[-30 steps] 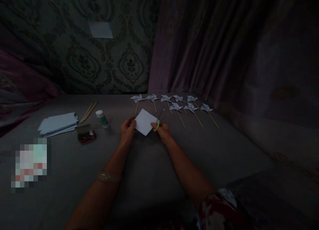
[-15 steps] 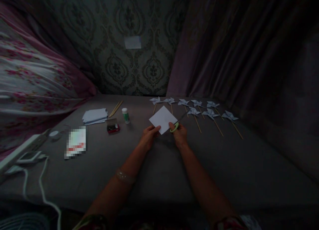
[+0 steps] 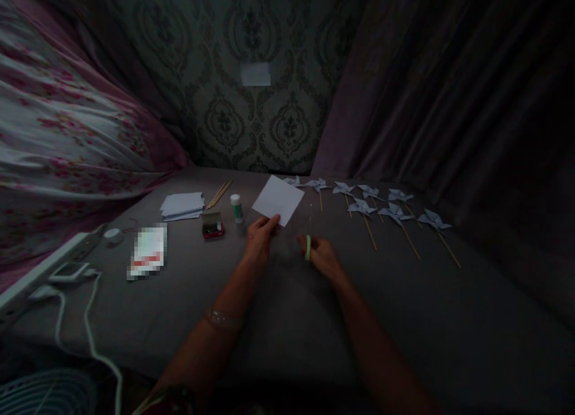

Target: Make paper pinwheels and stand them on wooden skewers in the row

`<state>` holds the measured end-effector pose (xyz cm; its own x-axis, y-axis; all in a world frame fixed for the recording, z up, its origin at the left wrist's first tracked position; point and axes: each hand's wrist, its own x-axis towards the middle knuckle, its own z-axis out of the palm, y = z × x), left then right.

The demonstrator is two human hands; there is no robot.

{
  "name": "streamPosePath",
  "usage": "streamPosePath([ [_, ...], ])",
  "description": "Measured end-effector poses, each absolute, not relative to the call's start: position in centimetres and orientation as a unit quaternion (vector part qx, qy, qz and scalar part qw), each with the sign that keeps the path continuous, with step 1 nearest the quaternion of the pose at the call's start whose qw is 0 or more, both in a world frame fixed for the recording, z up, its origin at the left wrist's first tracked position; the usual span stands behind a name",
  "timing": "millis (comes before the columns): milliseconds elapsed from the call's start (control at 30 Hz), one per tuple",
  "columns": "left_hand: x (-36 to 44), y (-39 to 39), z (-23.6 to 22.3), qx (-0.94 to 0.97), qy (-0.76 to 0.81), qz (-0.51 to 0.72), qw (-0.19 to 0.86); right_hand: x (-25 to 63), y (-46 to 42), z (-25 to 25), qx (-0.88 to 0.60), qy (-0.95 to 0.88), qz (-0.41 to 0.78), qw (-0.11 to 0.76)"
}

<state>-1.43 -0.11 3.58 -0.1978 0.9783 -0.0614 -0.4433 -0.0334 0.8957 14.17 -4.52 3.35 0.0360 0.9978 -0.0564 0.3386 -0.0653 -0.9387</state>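
While a paper square is pinched in the left hand, scissors are held by the closed right hand.

Scissors now apart from the square paper, that sheet seemingly in the left hand alone.

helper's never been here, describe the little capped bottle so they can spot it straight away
On the grey tabletop, find the left hand holding white paper. Just left of that paper stands the small bottle, right of the open red box. Unlike the box and the loose sticks, it's upright, with a white cap and green middle.
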Motion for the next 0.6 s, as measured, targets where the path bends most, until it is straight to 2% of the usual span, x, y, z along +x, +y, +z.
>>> streamPosePath([
  [200,-1.6,0.1,5.5,0.347,0.414,0.658,0.525,13.4,-5.7,3.7,-0.551,-0.627,0.451,0.314],
  [600,-0.7,-1.2,3.2,0.321,0.413,0.644,0.559,12.6,-5.9,2.6,-0.507,-0.625,0.503,0.314],
])
